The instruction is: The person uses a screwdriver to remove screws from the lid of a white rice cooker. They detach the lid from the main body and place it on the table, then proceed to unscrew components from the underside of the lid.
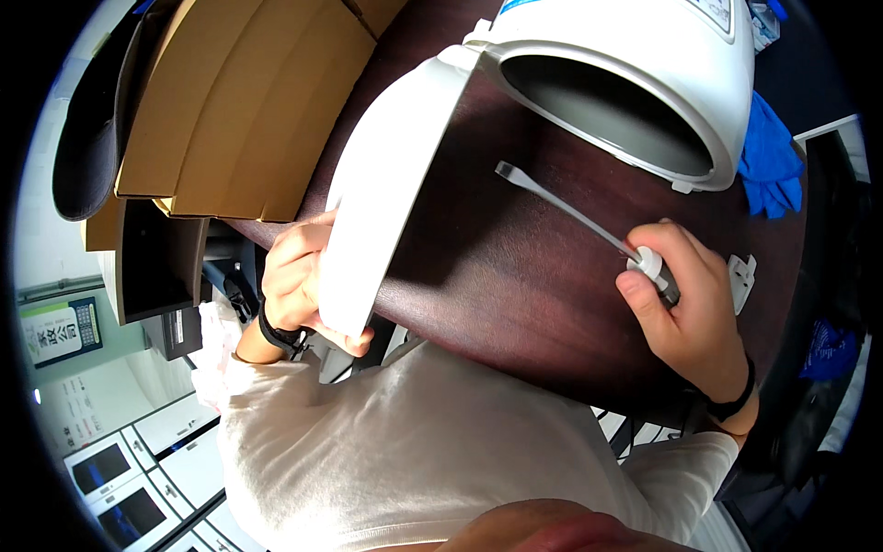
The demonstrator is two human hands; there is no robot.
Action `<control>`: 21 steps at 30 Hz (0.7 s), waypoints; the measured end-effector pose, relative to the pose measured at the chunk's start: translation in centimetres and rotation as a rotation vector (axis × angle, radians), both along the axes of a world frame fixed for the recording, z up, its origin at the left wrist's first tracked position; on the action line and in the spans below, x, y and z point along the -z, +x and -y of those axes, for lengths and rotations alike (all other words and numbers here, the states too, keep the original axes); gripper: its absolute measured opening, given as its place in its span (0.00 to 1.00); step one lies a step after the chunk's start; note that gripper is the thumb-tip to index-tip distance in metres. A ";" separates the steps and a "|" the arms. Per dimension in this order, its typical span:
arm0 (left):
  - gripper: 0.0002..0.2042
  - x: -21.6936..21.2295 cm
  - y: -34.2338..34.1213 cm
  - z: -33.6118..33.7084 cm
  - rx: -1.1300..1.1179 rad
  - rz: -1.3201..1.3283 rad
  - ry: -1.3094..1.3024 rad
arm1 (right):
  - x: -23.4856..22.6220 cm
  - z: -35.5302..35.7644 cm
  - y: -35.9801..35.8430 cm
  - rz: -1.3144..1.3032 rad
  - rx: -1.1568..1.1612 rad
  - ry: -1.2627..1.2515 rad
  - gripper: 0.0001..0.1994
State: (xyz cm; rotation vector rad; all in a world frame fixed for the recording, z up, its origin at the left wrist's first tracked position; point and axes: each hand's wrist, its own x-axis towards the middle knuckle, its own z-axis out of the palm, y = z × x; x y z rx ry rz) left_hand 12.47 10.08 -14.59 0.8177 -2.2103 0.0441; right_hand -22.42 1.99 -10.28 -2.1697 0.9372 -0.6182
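Observation:
A white rice cooker (644, 55) lies on its side on the dark brown table (515, 313). Its round dark opening faces me, and the white lid (386, 175) is swung out on its hinge to the left. My left hand (299, 276) is closed round the lid's near edge, with part of its fingers hidden behind it. In my right hand (694, 299) is a flat-head screwdriver (572, 210), gripped by its grey and white handle. The shaft points up and left between lid and opening, and its tip appears to touch neither.
Cardboard boxes (248, 101) stand at the far left of the table. A blue glove (771, 161) lies at the right, beside the cooker. Near my right hand sits a small white plastic part (741, 281), close to the table's right edge.

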 end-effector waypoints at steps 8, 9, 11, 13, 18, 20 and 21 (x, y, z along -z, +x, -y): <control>0.24 0.0 -0.2 0.1 -0.021 -0.036 -0.005 | -0.9 0.3 2.1 0.111 -0.054 0.036 0.09; 0.24 0.1 -0.2 0.1 -0.016 -0.054 -0.008 | -0.9 0.4 2.2 0.112 -0.053 0.028 0.09; 0.24 0.2 -0.3 0.3 -0.005 -0.065 -0.002 | -1.1 0.3 2.2 0.096 -0.047 0.090 0.08; 0.25 0.3 -0.2 0.3 -0.001 -0.075 0.016 | -1.2 0.3 2.2 0.093 -0.051 0.132 0.07; 0.33 0.4 -0.4 -0.5 -0.086 -0.148 0.146 | -1.0 0.7 2.1 0.116 -0.082 0.172 0.07; 0.36 0.7 -1.0 1.0 0.052 -0.358 0.160 | -0.9 0.8 2.5 0.128 -0.088 0.155 0.07; 0.38 0.8 -1.2 1.4 0.122 -0.463 0.165 | -0.9 0.9 2.7 0.133 -0.092 0.147 0.07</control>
